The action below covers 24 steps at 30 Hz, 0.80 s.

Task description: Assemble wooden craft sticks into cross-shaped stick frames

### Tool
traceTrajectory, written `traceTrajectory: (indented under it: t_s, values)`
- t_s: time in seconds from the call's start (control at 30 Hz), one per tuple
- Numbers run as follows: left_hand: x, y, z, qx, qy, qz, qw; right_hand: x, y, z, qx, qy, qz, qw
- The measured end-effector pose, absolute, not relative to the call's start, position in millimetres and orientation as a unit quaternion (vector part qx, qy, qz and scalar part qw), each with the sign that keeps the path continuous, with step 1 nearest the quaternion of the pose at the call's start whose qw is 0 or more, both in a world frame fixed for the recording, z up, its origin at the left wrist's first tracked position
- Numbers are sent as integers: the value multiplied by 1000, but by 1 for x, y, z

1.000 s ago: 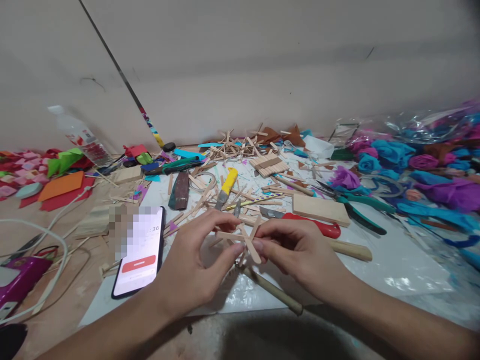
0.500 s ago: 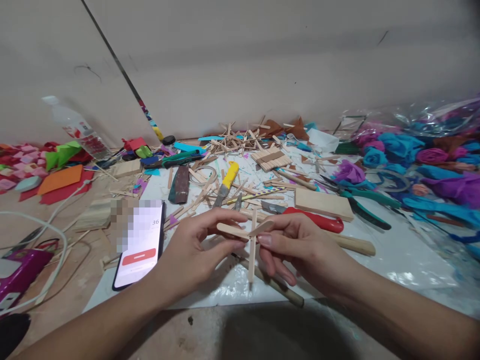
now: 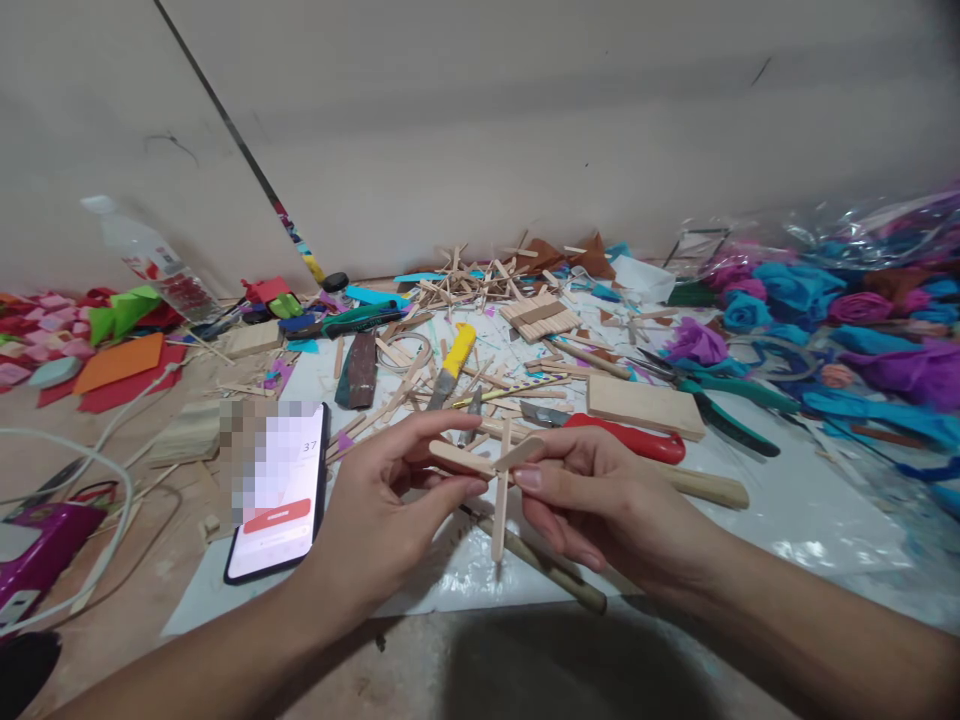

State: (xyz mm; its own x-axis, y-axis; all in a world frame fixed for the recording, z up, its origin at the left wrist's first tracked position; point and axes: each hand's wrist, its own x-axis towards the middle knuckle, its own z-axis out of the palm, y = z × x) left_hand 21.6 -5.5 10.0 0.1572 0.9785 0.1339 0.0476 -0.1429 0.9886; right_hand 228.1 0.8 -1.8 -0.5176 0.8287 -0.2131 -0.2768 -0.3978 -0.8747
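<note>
Head view: a stick cross held up between both hands

Over the near part of the white sheet (image 3: pixel 795 530), the stick cross (image 3: pixel 499 520) sits between the hands, its near arm passing in front of a wooden handle (image 3: pixel 562 575). The right hand (image 3: pixel 600 485) pinches it between thumb and forefinger close to the crossing. The left hand (image 3: pixel 401 490) curves around the left arm, thumb near the centre; whether its fingertips press the wood, I cannot tell.

Best, I think, to grip lightly and near the crossing, since pushing on an outer end could twist the arms out of line.

One second ago the sticks slanted like an X; now one arm points straight toward the near side, and the right hand's lower fingers hang looser beneath.
</note>
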Motion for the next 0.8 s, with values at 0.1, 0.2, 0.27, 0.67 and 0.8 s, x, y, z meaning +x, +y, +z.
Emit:
traceTrajectory:
  t_s: [0.1, 0.2, 0.27, 0.67, 0.8]
  values:
    - [20, -5, 8, 615, 435, 475, 455, 228, 1, -3, -344, -423, 757, 361]
    - [18, -4, 5, 636, 420, 473, 442, 230, 1, -2, -349, -427, 753, 359]
    - [16, -4, 3, 639, 412, 468, 450, 230, 1, -1, -354, -432, 749, 357]
    - [14, -6, 1, 651, 431, 470, 412, 229, -2, 1, -366, -477, 721, 344]
    - [14, -6, -1, 656, 416, 469, 421, 229, -1, -1, -344, -430, 755, 357]
